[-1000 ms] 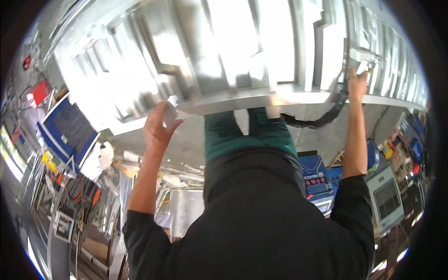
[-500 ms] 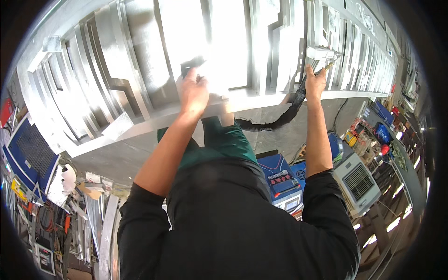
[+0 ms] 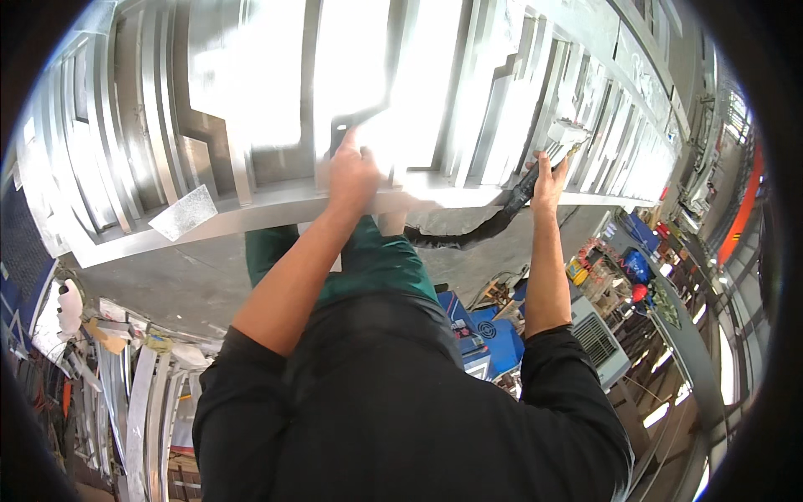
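A long, bright metal frame (image 3: 276, 201) with many upright slats lies across the far side, partly washed out by glare. My left hand (image 3: 355, 174) is closed at its near rail, by a small dark shape; glare hides whether that shape is in the fingers. Farther right, my right hand (image 3: 548, 180) grips a white-headed, gun-shaped hand tool (image 3: 567, 132), like a welding gun, close to the slats. From it a thick black sleeved hose (image 3: 468, 238) curves down to the left toward my legs. A loose pale metal plate (image 3: 184, 213) rests on the frame's near left rail.
Behind me on the right stand a blue machine (image 3: 493, 335) and a grey vented unit (image 3: 600, 343). Metal strips (image 3: 138, 410) and scraps crowd the lower left. A cluttered bench (image 3: 636, 268) with blue and red items is at the right.
The whole view has shifted, with the frame now turned slightly. Relative to the frame, the right hand and its tool look little moved. My left hand stays near the same slats.
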Tool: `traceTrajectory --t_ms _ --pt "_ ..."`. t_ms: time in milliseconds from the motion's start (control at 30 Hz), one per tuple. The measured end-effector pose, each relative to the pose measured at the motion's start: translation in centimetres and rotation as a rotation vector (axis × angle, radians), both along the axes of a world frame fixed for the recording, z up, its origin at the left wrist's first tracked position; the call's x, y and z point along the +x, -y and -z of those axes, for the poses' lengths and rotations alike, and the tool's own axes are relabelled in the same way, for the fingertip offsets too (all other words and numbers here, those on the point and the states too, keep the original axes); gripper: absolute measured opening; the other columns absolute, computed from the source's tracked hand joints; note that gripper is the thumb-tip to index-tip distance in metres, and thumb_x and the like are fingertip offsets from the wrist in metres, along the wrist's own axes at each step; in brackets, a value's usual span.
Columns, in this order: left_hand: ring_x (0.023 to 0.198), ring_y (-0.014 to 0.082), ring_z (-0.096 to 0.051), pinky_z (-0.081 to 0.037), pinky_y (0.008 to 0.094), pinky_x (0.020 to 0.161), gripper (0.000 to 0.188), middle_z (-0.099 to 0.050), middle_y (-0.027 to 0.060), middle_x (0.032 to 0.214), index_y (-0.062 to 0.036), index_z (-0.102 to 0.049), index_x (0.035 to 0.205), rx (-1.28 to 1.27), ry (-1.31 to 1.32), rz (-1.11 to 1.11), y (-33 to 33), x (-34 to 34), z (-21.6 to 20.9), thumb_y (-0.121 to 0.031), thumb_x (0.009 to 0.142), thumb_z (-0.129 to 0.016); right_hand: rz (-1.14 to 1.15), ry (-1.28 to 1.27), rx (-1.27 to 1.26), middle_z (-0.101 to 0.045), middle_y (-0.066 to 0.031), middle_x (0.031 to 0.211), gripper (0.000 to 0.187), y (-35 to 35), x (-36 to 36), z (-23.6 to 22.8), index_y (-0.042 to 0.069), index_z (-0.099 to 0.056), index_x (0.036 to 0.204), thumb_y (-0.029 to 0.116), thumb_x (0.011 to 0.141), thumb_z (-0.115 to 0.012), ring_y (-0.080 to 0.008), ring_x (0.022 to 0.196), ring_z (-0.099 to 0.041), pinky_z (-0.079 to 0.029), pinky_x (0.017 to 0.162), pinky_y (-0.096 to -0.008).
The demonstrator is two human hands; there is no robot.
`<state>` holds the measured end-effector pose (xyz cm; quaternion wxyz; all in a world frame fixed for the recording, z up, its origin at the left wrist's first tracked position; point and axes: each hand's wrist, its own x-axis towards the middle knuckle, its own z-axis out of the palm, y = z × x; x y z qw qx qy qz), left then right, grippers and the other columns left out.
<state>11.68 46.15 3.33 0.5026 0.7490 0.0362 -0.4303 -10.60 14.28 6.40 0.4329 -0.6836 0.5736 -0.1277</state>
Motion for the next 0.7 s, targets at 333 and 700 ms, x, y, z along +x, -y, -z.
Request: traceTrajectory --t_ms 333,700 --pt "0.102 0.0392 -0.066 -0.052 0.0462 0.087 0.035 -0.068 0.0241 0.108 -0.0030 -0.058 0.125 0.087 0.087 0.108 0.1 -0.2 -0.7 -0.012 0.092 -0.054 0.212 0.091 0.181 -0.066 -0.0120 0.085 0.029 -9.0 2.3 -8.7 0.003 -0.055 0.110 0.030 0.101 -0.051 -0.0191 0.064 -0.063 -0.053 0.052 -0.0322" --pt "0.093 0.0416 -0.066 -0.051 0.0472 0.083 0.031 -0.069 0.0226 0.100 -0.0015 -0.057 0.124 -0.024 -0.045 0.109 0.8 0.3 -1.2 -0.010 0.094 -0.054 -0.002 -0.010 0.493 -0.063 -0.0073 0.087 0.086 -36.2 7.9 -17.4 0.002 -0.037 0.141 0.064 0.085 -0.059 -0.0143 0.070 -0.061 -0.052 0.062 -0.0287"
